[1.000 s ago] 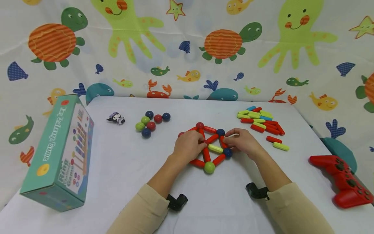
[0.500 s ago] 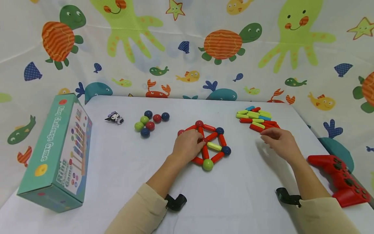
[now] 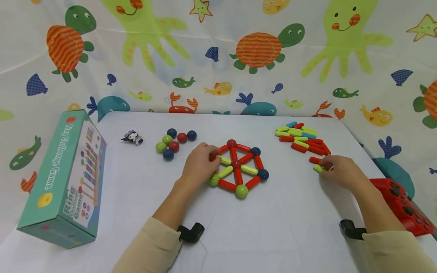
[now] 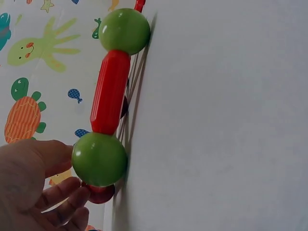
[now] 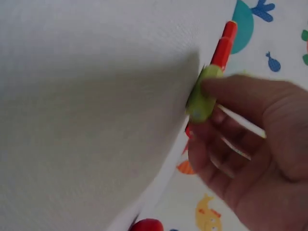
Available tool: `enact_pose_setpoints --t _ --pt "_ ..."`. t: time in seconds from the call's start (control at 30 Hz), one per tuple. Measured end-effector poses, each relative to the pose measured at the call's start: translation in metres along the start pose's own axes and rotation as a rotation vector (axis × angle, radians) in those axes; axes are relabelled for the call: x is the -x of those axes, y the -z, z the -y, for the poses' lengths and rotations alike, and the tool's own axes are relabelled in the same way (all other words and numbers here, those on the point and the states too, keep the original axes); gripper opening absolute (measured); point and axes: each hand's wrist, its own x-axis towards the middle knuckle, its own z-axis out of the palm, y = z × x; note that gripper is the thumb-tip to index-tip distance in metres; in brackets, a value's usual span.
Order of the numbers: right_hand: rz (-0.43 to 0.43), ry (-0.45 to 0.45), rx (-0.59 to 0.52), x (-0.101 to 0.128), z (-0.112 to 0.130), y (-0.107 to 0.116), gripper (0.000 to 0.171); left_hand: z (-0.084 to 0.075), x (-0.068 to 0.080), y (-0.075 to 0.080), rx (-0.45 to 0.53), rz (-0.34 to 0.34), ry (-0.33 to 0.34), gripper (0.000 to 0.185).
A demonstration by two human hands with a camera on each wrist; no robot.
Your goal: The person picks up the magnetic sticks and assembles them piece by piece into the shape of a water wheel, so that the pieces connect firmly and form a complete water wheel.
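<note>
Moved right hand (image 3: 341,170) from stick pile to 4 o'clock; grip clamped on green stick (image 3: 318,168), axis 10-to-4. Left hand (image 3: 198,163) grip pinched wheel frame (image 3: 238,168) at 9 o'clock.

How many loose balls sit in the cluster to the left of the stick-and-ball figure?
6 loose balls in the cluster: three dark blue at back left, back right and front; two red in the middle; one green at the left. Another behind them cannot be ruled out. The left hand rests to their right.
</note>
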Motion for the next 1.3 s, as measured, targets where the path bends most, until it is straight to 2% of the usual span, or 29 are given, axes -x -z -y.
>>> enact_pose_setpoints --t 0.1,0.23,0.43,0.57,0.8,0.93,1.1,1.23,1.3 --pt "0.032 0.047 -0.08 -0.002 0.011 -0.006 0.048 0.008 -0.001 0.001 0.046 -0.011 0.054 0.042" --pt "0.06 0.087 -0.279 -0.003 0.028 -0.015 0.051 0.016 -0.004 0.001 0.094 0.009 0.098 0.039" --pt "0.025 0.112 -0.503 -0.014 0.072 -0.026 0.058 0.027 -0.005 0.005 0.122 0.036 0.127 0.036" --pt "0.001 0.129 -0.604 -0.025 0.105 -0.036 0.051 0.029 0.001 0.011 0.133 0.025 0.145 0.036" --pt "-0.012 0.227 -0.628 -0.038 0.15 -0.054 0.04 0.038 0.014 0.023 0.171 -0.039 0.186 0.033" --pt "0.005 0.271 -0.64 -0.045 0.167 -0.061 0.037 0.048 0.018 0.032 0.202 -0.106 0.211 0.031" --pt "0.026 0.298 -0.621 -0.047 0.179 -0.066 0.035 0.063 0.02 0.044 0.247 -0.228 0.249 0.029" --pt "0.032 0.296 -0.604 -0.047 0.182 -0.067 0.033 0.075 0.021 0.049 0.258 -0.318 0.307 0.028" --pt "0.041 0.289 -0.605 -0.047 0.183 -0.068 0.033 0.081 0.023 0.052 0.246 -0.343 0.342 0.03"
